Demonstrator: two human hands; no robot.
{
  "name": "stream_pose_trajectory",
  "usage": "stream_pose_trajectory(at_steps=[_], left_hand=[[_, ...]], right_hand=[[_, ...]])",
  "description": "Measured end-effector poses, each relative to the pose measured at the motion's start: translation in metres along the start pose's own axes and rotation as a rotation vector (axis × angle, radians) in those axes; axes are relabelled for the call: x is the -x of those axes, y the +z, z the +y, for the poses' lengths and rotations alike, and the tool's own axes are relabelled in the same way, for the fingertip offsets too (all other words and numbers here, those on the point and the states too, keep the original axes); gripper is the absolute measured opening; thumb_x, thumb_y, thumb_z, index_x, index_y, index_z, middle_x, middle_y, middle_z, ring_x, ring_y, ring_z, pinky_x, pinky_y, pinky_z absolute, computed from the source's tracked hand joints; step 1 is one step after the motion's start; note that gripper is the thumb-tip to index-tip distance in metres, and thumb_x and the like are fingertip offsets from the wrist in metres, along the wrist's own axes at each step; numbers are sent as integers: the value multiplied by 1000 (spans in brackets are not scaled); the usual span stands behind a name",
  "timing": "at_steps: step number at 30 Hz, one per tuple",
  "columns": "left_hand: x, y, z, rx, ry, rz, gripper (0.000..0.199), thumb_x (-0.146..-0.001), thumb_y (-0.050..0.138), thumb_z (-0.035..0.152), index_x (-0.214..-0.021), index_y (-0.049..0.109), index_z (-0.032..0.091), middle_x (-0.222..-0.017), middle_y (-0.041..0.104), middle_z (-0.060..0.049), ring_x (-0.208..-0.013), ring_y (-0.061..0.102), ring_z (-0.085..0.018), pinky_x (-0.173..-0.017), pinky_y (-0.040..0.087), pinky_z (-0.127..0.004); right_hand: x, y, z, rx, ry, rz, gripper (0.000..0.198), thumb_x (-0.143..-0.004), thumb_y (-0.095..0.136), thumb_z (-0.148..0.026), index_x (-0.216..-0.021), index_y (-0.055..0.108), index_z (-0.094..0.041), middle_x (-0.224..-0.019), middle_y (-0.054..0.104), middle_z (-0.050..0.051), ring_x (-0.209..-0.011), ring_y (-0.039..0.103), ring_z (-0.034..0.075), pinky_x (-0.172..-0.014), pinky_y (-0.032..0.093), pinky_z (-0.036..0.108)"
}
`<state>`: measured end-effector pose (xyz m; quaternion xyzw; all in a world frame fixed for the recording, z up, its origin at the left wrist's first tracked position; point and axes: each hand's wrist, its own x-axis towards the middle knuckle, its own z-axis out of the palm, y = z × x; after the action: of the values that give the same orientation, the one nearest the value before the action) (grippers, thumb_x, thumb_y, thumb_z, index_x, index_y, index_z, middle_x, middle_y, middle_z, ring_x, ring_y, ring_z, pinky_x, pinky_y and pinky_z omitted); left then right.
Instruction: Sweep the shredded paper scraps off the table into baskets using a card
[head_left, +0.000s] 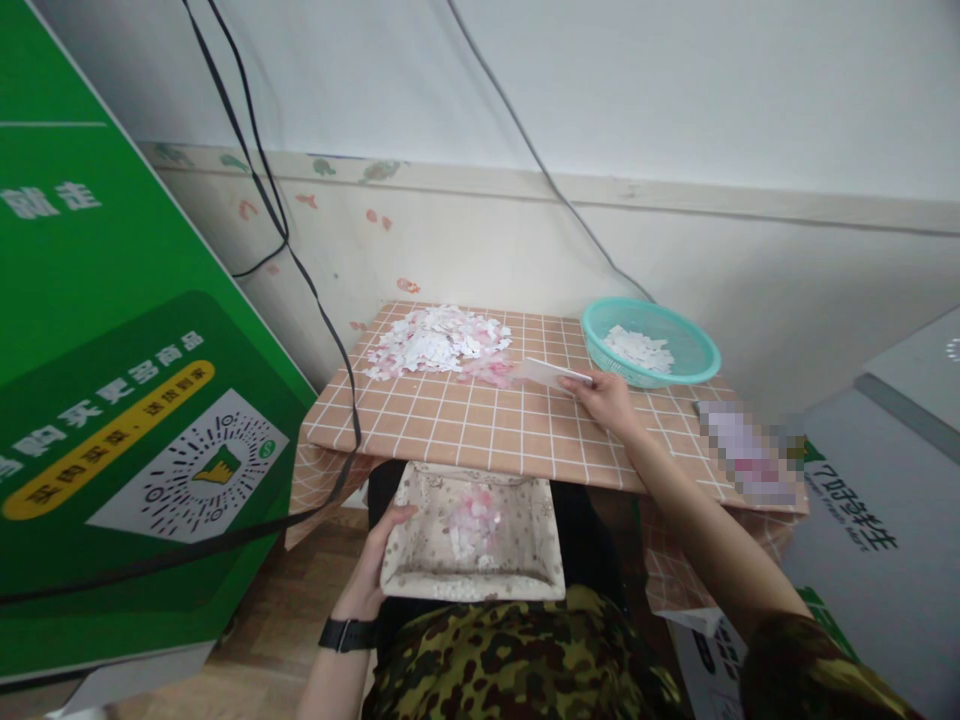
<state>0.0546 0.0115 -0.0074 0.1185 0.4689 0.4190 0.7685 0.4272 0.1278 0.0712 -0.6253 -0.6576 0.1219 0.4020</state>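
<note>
My left hand (385, 541) grips the left rim of a beige patterned fabric bin (472, 584), held at my lap just under the table's front edge. White and pink flakes (478, 522) lie on its bottom. Over the table, my right hand (604, 396) is closed on a flat, thin white board (553, 372). The board's far end is close to some pink flakes (491, 370) at the edge of a pile of white paper-like pieces (439, 338). Just behind my right hand stands a turquoise plastic basket (705, 362) with more white pieces inside.
A brown checked cloth covers the table (442, 425), which stands against the wall. A blurred-out flat object (746, 455) lies at its right end. Black cables (319, 300) hang down at the left, before a green panel (142, 330). A grey box (885, 500) is on the right.
</note>
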Motion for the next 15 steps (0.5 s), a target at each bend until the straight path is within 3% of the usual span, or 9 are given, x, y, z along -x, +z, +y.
stream_pose_trajectory(at_steps=[3,6,10,15], left_hand=[[0,0,-1,5,-23,3,44,-75,64,26,-116,62,10,-88,77,-12,-87,71,-31,-75,56,-41],[1,1,-1,1,-35,11,44,-75,63,26,-115,63,10,-88,77,-12,-87,71,-31,-74,56,-41],[2,2,-1,-23,-19,22,44,-74,64,26,-115,63,9,-89,77,-12,-87,71,-31,-74,56,-40],[1,1,0,-25,8,13,46,-74,65,26,-118,62,12,-89,77,-10,-88,71,-30,-74,56,-39]], right_hand=[[14,-8,-6,-23,30,-51,45,-78,60,-54,-85,76,-13,-60,64,3,-52,53,15,-46,36,26],[17,-11,-7,-26,57,-13,44,-76,62,-54,-78,76,-13,-55,60,1,-50,50,14,-46,35,26],[4,-6,-3,-39,42,91,44,-79,59,-51,-91,76,-13,-62,65,3,-56,55,15,-52,39,27],[0,-2,-3,24,9,40,44,-80,58,-52,-94,76,-14,-65,68,4,-59,58,18,-53,40,28]])
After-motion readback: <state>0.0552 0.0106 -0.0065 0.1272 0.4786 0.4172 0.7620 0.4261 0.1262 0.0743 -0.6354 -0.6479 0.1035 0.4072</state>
